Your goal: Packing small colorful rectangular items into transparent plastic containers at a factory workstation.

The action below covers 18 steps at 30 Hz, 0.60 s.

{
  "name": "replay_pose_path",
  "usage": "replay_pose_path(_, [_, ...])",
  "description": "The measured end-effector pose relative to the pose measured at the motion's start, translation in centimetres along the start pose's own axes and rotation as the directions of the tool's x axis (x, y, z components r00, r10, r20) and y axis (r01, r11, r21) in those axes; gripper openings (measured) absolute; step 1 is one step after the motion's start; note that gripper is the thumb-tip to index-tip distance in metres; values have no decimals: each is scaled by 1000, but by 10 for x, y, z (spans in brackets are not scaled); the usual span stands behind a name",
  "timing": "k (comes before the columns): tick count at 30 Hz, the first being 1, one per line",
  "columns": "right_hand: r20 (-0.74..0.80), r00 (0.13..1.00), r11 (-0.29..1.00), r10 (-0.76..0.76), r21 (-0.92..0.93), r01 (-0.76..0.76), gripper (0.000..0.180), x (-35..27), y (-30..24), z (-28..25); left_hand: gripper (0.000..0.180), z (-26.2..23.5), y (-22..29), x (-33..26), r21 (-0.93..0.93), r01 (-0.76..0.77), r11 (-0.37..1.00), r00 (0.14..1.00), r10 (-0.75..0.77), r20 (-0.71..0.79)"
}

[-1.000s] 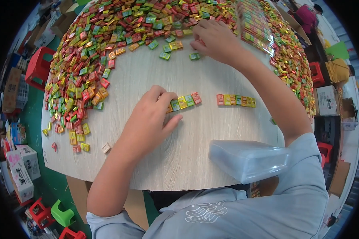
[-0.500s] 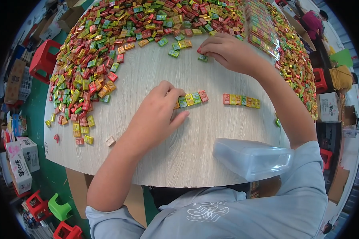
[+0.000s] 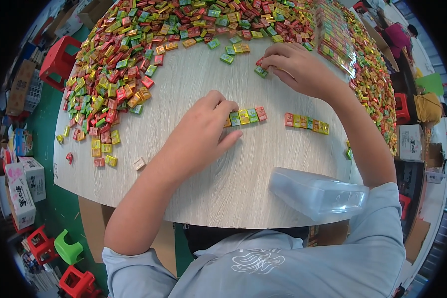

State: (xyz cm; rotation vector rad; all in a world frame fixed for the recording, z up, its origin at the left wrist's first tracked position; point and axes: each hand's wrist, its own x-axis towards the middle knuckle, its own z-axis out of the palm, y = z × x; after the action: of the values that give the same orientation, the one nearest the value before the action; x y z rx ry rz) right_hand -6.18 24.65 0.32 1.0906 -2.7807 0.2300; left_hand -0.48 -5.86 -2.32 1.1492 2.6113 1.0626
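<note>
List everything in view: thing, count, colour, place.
round table: 1, pale wood grain, centre
loose wrapped candies: too many to count, red, green, yellow and orange, banked along the far rim
candy row by left hand: about 4 showing, mixed colours, mid table
second candy row: about 6, mixed colours, right of the first
green candy: 1, at the right fingertips
clear plastic tub: 1, transparent, near edge, right
plastic stools: several, red and one green, on the floor at left
cardboard boxes: a few, floor at left
left hand: palm down, fingertips on the first row's left end
right hand: at the pile's edge, fingers pinching the green candy
</note>
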Motion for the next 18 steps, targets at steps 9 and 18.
replay_pose_path(9, [4,1000,999,30,-10,-30,21,-13,-1,0,38,1,2,1,0,0,1000,1000,0,8])
replay_pose_path(18, [30,997,996,76,50,-78,16,-27,-21,-7,39,-4,6,-3,-18,50,999,999,-49,22])
